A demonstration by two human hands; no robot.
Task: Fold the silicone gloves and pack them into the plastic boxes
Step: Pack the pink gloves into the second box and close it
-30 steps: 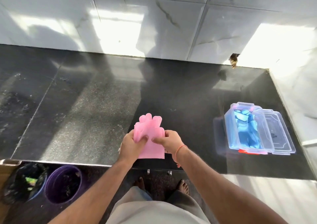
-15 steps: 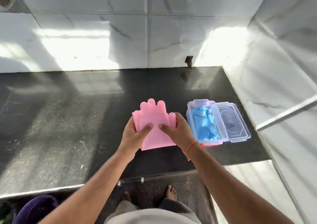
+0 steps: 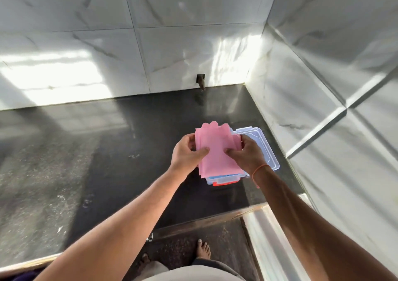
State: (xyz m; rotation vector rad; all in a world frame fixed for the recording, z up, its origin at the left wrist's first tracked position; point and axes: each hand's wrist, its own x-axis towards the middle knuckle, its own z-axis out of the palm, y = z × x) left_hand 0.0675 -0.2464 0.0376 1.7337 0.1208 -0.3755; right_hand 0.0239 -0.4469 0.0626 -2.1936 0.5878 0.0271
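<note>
While both hands, left hand point(image 3: 187, 151) and right hand point(image 3: 245, 154), pinch the folded pink gloves point(image 3: 217, 151) above the box point(image 3: 226, 180) near the bench's right edge, loosening could unfold them.

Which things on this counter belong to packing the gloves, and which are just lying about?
Belongs to the job:
- pink glove, folded, held by left hand and right hand
- plastic box under it, something blue inside
- clear lid beside the box

Just there:
- black counter
- marble wall tiles
- small wall opening
</note>
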